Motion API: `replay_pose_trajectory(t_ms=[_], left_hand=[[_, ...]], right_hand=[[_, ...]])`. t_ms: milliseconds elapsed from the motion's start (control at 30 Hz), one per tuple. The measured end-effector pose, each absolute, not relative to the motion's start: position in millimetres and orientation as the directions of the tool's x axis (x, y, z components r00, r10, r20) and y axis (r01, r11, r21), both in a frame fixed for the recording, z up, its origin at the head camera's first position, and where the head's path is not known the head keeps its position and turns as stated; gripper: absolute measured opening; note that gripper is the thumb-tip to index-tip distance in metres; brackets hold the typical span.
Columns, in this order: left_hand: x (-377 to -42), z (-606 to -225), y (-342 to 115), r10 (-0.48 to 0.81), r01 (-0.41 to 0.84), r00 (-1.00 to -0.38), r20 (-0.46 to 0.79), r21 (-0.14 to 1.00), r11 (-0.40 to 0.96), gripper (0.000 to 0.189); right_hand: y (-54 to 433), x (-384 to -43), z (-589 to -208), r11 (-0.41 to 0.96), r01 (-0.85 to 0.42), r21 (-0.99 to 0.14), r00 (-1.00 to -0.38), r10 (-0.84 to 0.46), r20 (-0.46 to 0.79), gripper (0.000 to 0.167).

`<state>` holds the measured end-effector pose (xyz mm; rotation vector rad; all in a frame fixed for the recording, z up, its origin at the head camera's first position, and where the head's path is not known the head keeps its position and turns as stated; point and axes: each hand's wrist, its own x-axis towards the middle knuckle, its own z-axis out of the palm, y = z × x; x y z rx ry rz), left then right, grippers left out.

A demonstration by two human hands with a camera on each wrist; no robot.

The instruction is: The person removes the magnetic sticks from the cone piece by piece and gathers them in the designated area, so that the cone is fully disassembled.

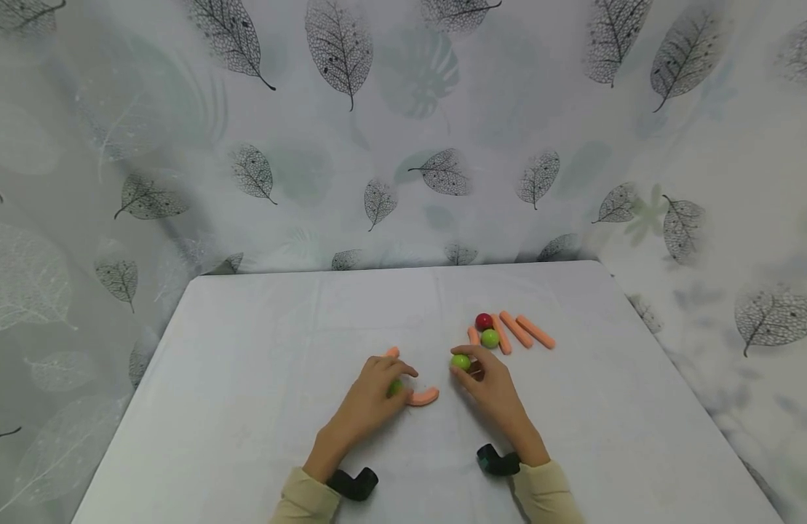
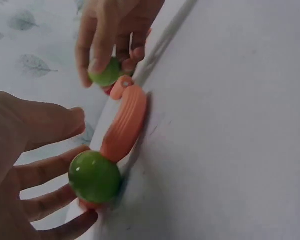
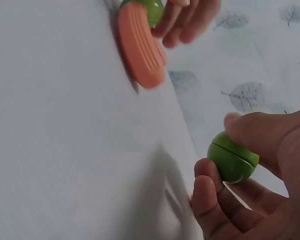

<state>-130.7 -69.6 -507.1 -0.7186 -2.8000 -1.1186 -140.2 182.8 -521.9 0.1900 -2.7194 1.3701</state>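
My right hand [image 1: 488, 386] pinches a green ball [image 3: 233, 157] between thumb and fingertips; a dark seam runs round the ball. My left hand [image 1: 373, 397] is beside a second green ball [image 2: 94, 176], its fingers spread behind the ball and its thumb apart from it. A curved, ridged orange piece [image 1: 423, 397] lies on the table right next to that ball. Just beyond the left hand, the end of another orange piece [image 1: 393, 352] shows, the rest of it hidden by the hand.
Beyond the right hand lie a red ball [image 1: 484, 322], another green ball [image 1: 490, 338] and several orange sticks [image 1: 535, 331]. A white cloth covers the table [image 1: 246, 378]. Leaf-patterned curtains [image 1: 298, 160] hang behind it and at its sides.
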Motion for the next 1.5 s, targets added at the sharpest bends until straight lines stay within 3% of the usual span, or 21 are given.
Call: replay_pose_trajectory(t_ms=[167, 367, 700, 967, 1233, 1500], left_hand=[[-135, -505, -80, 0.363, 0.421, -0.902, 0.233, 0.659, 0.623, 0.024], [-141, -509, -92, 0.367, 0.488, -0.873, 0.322, 0.563, 0.667, 0.019], [-142, -510, -97, 0.412, 0.545, -0.837, 0.360, 0.479, 0.688, 0.024], [-142, -511, -99, 0.415, 0.523, -0.852, 0.319, 0.469, 0.712, 0.021], [-143, -512, -101, 0.400, 0.537, -0.840, 0.367, 0.446, 0.716, 0.019], [-145, -512, -102, 0.412, 0.512, -0.858, 0.306, 0.462, 0.724, 0.020]], right_hand=[[197, -144, -523, 0.617, -0.157, -0.771, -0.986, -0.051, 0.160, 0.043], [206, -144, -523, 0.673, -0.187, -0.716, -0.978, -0.057, 0.201, 0.044], [204, -144, -521, 0.725, -0.024, -0.688, -0.996, 0.041, 0.079, 0.050], [204, -145, -525, 0.722, 0.001, -0.692, -0.985, 0.122, 0.125, 0.047], [204, -145, -526, 0.696, 0.020, -0.718, -0.981, 0.153, 0.121, 0.049], [204, -145, -528, 0.708, 0.019, -0.706, -0.976, 0.167, 0.141, 0.048]])
